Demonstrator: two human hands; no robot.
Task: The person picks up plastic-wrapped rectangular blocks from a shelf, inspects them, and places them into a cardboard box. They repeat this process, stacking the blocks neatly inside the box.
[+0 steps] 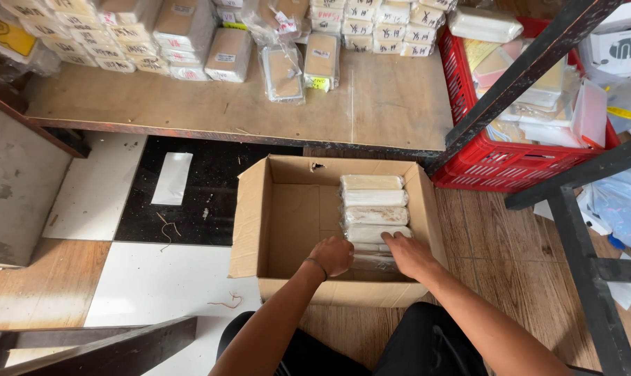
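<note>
Both hands are inside the open cardboard box (249, 223), which stands on the floor (155, 278) in front of the person's knees. Along the box's right wall runs a row of pale wrapped packets (372, 202), laid flat and side by side from the far wall towards the near one.

The left hand (331, 255) is at the near wall, left of the row, with its fingers curled under; it appears closed, and whether it grips anything cannot be told. A thin band circles that wrist. The right hand (407, 252) lies palm down with its fingers together, pressing on a clear-wrapped packet (371, 262) at the near end of the row, close to the near right corner of the box.

Judgement: the step in hand is seating this packet in line with the others. The left half of the box is bare. A further packet would need to be laid flat and square against what is already there, so that the row does not buckle.

Beyond the box, a low wooden bench (190, 104) carries stacks of similar wrapped packets (92, 35) along its far edge and a few loose ones nearer the middle. A red plastic crate (483, 163) of mixed packets sits at the bench's right end, beside a dark metal frame (566, 209). The floor is part tile, part wood plank, with a white slip of paper (171, 178) lying on a black tile.
</note>
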